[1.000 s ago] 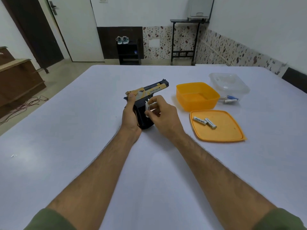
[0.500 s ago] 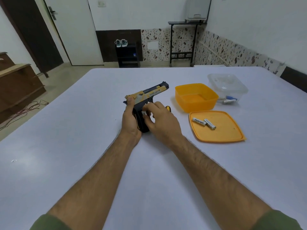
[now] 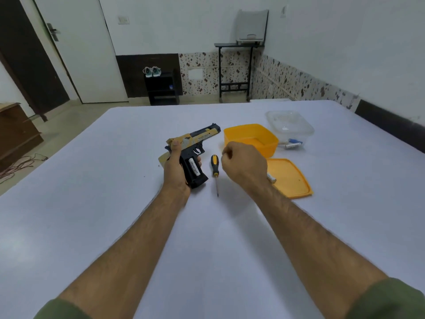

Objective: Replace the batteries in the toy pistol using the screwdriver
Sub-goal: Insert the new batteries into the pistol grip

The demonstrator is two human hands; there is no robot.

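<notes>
The toy pistol (image 3: pixel 200 137), black with yellow panels, lies on its side on the white table. My left hand (image 3: pixel 176 168) grips its handle. The handle's compartment is uncovered, and a white battery (image 3: pixel 195 168) sits in it. A screwdriver (image 3: pixel 215 168) with a yellow and black handle lies on the table just right of the pistol, tip towards me. My right hand (image 3: pixel 243 164) hovers right of the screwdriver with its fingers curled, and nothing shows in it. It partly hides a loose battery (image 3: pixel 271 178) on the orange lid (image 3: pixel 293 180).
An orange box (image 3: pixel 251 135) stands beyond my right hand. Behind it is a clear plastic container (image 3: pixel 290 122), with used batteries (image 3: pixel 293 143) lying at its front. The table's far edge faces a door, a shoe rack and a small stand.
My right hand has left the pistol's handle and moved right, above the lid's edge. A battery now shows in the handle, and the screwdriver is uncovered.
</notes>
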